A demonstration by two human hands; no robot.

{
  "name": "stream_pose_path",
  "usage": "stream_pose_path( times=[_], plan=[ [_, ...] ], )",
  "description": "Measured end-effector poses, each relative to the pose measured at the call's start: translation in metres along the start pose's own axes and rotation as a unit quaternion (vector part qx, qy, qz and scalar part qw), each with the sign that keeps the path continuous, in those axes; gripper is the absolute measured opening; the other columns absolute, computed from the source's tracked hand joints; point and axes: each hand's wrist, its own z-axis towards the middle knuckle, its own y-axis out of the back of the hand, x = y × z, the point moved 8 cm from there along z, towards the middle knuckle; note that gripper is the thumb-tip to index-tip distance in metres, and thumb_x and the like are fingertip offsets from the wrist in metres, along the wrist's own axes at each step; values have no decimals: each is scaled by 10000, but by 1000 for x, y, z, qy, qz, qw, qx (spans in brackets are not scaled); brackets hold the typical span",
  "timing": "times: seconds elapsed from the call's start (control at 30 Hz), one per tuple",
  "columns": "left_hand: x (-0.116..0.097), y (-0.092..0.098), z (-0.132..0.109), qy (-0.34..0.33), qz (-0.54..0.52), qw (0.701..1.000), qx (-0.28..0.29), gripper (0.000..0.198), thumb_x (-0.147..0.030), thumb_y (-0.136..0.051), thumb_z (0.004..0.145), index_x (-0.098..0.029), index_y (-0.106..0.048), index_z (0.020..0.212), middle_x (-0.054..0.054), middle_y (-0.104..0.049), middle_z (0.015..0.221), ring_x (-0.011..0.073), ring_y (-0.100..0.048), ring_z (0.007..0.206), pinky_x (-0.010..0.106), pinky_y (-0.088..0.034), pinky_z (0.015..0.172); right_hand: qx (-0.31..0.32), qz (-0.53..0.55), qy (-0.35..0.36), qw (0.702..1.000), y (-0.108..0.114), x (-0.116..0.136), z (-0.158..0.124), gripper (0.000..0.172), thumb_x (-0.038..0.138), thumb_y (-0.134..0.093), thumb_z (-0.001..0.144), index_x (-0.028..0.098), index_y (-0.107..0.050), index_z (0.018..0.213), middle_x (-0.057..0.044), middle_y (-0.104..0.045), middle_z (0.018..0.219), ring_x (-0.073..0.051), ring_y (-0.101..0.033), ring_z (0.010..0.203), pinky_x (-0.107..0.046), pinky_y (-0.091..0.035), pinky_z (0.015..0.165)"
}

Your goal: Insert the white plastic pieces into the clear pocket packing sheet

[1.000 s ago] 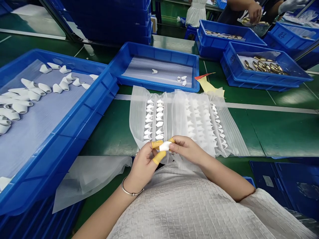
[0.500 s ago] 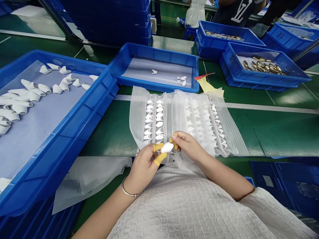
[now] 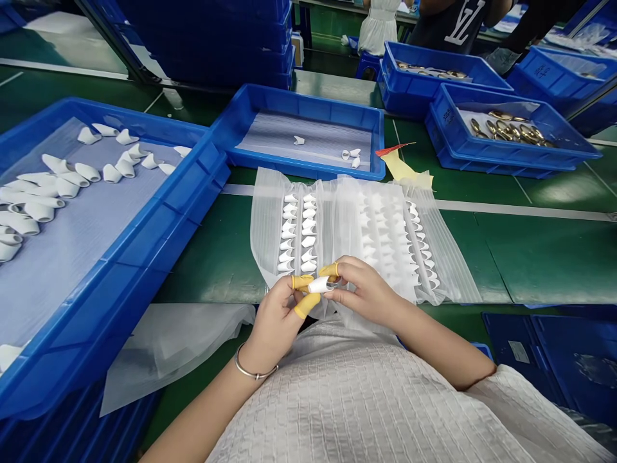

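Observation:
Between my two hands is a small white hollow piece [image 3: 319,285] with a slanted opening, its kind unclear to me. My left hand [image 3: 282,315] pinches it from the left with yellow-cotted thumb and fingers. From the right, the fingertips of my right hand [image 3: 361,289] close on its other end, a yellow cot on one finger. Just beyond lies a translucent white foam sheet [image 3: 340,212] holding rows of similar white pieces [image 3: 308,231]. Part of the rows shows only faintly through a covering layer.
A large blue tray [image 3: 159,238] with loose white pieces [image 3: 36,193] stands at left. Another blue tray [image 3: 308,168] lies behind the sheet, beside yellow paper [image 3: 398,167]. Blue bins [image 3: 515,164] with shiny metal parts stand at back right. Other people [image 3: 446,26] are behind.
The white piece has turned so its opening now faces right. My right hand has moved in from slightly apart and its fingers now grip that end. My left hand shifts slightly left.

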Motion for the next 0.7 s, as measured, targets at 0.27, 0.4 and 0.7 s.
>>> stream_pose_path(
  times=[0.27,0.4,0.7],
  plan=[
    [-10,4,-1,-71,53,996,-16,154,-344,-661,876,-213,-680,956,-26,-606,708,148,-579,630,284,-488,620,47,256,-208,943,-24,-38,-2,506,674,-616,860,180,-603,751,3,-556,700,-141,-518,668,-302,-439,658],
    [-7,3,-1,-46,45,998,-11,185,-358,-674,862,-208,-685,970,-30,-602,685,146,-572,605,274,-481,586,50,256,-204,944,-26,-33,-2,442,614,-699,823,184,-607,775,29,-520,686,-127,-467,646,-278,-389,614],
    [7,-2,1,13,-55,998,8,194,-374,-669,880,-197,-643,956,-19,-606,725,142,-569,648,266,-492,601,1,-16,-3,1000,-3,4,-2,162,355,-687,915,218,-662,999,-54,-593,938,-207,-552,885,-360,-460,809]
  ],
)
